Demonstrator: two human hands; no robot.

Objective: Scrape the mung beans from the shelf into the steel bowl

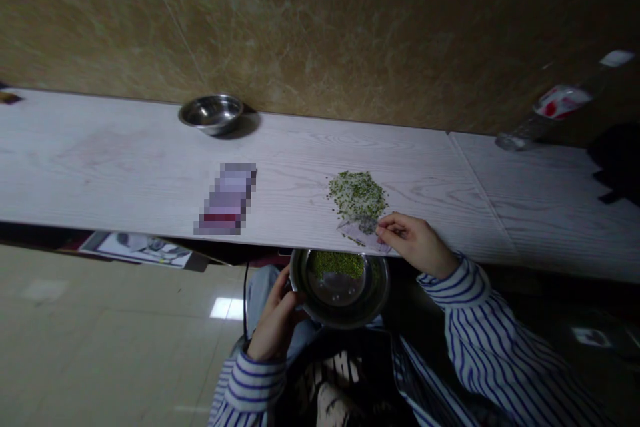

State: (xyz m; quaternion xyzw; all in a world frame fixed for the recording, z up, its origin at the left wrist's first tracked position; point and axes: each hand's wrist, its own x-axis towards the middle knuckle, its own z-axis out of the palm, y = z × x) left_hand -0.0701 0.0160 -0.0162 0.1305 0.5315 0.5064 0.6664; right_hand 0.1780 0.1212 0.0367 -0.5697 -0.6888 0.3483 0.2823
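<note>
We have our left hand (275, 327) on the near steel bowl (341, 291), grip closed on its left rim, thumb over the edge. Bowl sits just off the front edge of the white wood-grain worktop (300, 167), above our lap, slightly tilted; green beans (337, 263) gather on the side nearest the worktop, bare shiny metal shows below them. Our right hand (417, 243) is over the worktop's front edge, grip pressed together, thumb and forefinger pinching a clear plastic piece (369, 225). That piece lies at the near side of a loose pile of mixed green and white grains (357, 192), with a few bits scattered about; exact shape of the plastic is too blurred to tell. Left of the pile we see a pixelated flat rectangular item (227, 200), and behind it, near the wall (320, 33), a far steel bowl (213, 125). Far right, a clear bottle (560, 103) with red-and-white label and white cap stands by the wall, a dark item (620, 160) beside it. Striped cuffs on both our wrists.
</note>
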